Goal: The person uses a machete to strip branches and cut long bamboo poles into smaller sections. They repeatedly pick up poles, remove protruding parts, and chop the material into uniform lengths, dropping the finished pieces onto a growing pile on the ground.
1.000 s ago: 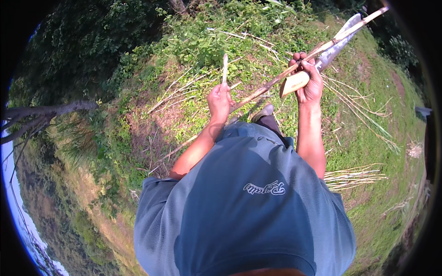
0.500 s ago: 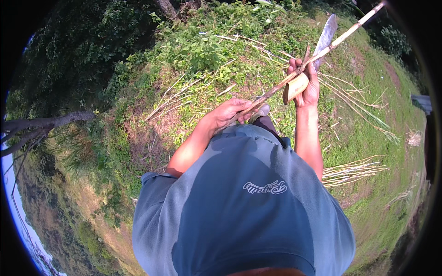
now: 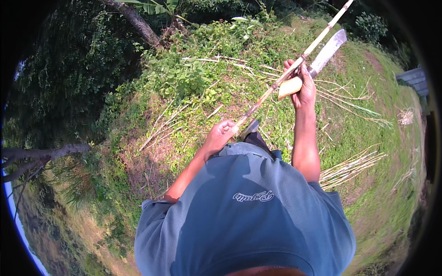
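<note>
A long, jointed cane stalk (image 3: 317,40) slants up to the right in front of me, running past the top edge of the view. Its lower end is in my left hand (image 3: 222,136), whose fingers are closed around it close to my waist. Higher up, my right hand (image 3: 302,89) grips a machete and steadies the stalk between its fingers and thumb. The pale wooden handle (image 3: 291,87) of the machete points toward me. Its broad blade (image 3: 329,53) reaches up and right beside the stalk, apart from it at the tip.
Cut stalks (image 3: 352,170) lie in a bundle on the grass at my right. Thin leafy stems (image 3: 352,106) are strewn ahead of it. More loose sticks (image 3: 165,126) lie left of centre. Low bushes (image 3: 179,78) grow ahead, and a bare branch (image 3: 50,152) juts in from the left.
The stalk stands a little steeper, and the machete blade has tilted outward to the right. A ragged strip that stuck up by my right hand no longer shows. The view has shifted slightly.
</note>
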Action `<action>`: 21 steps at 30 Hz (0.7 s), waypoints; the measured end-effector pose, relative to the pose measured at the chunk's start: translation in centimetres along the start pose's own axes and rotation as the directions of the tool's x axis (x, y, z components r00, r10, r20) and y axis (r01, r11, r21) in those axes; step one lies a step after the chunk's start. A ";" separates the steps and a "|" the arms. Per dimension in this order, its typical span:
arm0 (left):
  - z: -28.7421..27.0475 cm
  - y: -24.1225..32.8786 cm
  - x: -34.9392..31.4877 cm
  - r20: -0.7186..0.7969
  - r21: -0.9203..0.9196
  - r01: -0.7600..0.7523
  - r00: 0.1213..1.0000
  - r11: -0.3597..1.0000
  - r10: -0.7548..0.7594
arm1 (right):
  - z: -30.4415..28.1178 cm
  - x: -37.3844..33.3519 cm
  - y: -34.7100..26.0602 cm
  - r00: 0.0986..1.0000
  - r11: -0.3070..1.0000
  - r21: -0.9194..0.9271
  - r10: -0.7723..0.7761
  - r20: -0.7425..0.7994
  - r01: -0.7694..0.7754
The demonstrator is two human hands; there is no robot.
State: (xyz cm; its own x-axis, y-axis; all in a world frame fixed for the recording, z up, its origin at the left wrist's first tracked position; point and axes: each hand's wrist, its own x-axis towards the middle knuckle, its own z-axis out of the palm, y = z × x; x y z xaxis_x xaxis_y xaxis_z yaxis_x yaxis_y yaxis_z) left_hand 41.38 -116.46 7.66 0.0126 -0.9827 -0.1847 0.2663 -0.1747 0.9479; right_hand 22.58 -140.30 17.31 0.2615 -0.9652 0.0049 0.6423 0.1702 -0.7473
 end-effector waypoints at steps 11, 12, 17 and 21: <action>-1.3 2.2 -0.1 -0.018 0.478 -0.083 0.994 0.875 0.104 | 2.3 2.5 -5.8 0.975 0.975 -0.029 -0.216 0.059 0.218; -1.1 3.1 -0.5 -0.019 0.519 -0.051 0.997 0.853 0.072 | 1.4 3.4 -6.4 0.972 0.973 0.024 -0.232 0.036 0.231; -3.3 4.8 -2.1 -0.100 0.629 -0.038 0.987 0.776 0.129 | 2.3 6.7 -11.8 0.951 0.942 0.200 -0.292 0.101 0.269; -4.5 6.9 -4.2 -0.178 0.713 0.057 0.979 0.699 0.102 | 2.2 8.5 -14.0 0.917 0.917 0.044 -0.398 0.031 0.396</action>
State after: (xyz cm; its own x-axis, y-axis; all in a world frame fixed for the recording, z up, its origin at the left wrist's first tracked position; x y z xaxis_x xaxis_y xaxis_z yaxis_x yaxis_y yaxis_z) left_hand 47.46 -113.23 13.81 0.2108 -0.9688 -0.1305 -0.5000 -0.2216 0.8372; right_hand 17.38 -150.42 29.22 0.0063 -0.9466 0.3222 0.7246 -0.2177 -0.6539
